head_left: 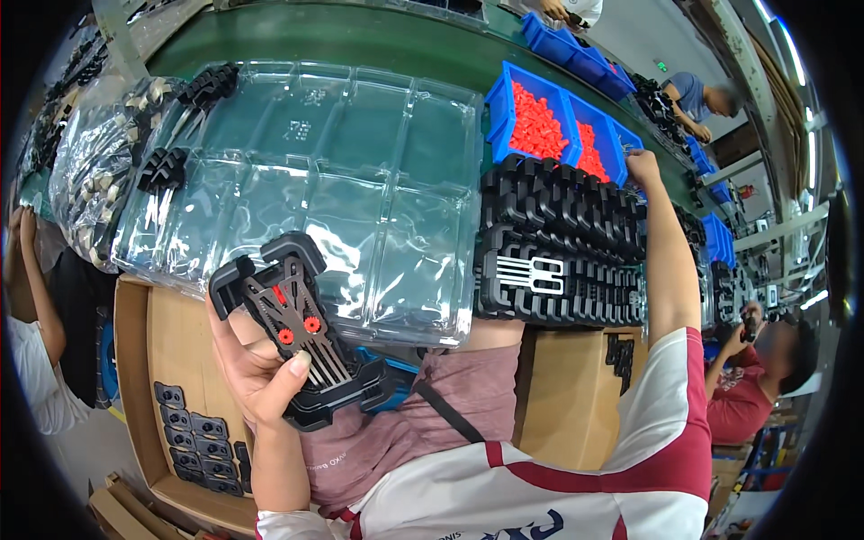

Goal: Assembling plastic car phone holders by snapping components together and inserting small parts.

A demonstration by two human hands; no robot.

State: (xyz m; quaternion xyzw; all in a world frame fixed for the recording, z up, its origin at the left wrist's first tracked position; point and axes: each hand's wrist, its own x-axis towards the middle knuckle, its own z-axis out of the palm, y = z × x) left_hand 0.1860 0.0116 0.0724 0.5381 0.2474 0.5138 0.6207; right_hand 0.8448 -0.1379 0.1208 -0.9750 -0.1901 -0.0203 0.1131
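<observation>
as seen in the head view, your left hand (pixel 258 387) grips a black bracket (pixel 310 342) near the clear tray (pixel 423 216), fingers curled around its edge, thumb across its front. your right hand (pixel 642 168), fingers bent, is at a blue bin (pixel 635 141) beside red parts (pixel 535 123); cannot tell how far open, or whether anything's held.

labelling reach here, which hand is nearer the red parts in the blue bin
Right. The right hand is just right of the red parts, at the blue bin; the left hand is well away to the left, holding a black bracket.
</observation>
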